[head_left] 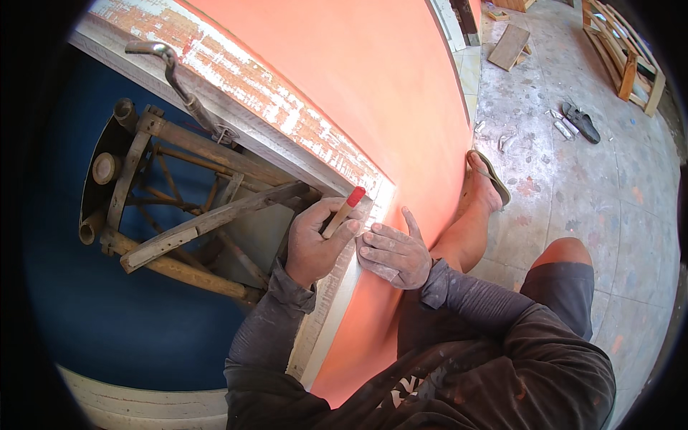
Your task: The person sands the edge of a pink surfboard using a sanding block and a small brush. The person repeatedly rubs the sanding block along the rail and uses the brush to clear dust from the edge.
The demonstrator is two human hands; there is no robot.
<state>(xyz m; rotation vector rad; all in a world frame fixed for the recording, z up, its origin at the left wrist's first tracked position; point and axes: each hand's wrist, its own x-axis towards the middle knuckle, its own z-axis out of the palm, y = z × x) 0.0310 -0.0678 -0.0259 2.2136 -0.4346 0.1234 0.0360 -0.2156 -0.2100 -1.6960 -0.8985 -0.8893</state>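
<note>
Two hands: left hand (pixel 313 246) grips one red-tipped pencil (pixel 345 211), right hand (pixel 393 254) flat on one ledge (pixel 287 115).

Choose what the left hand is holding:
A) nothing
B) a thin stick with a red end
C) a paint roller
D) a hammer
B: the left hand is closed around a thin stick with a red end, while the right hand lies flat on the orange wall beside it.
</note>
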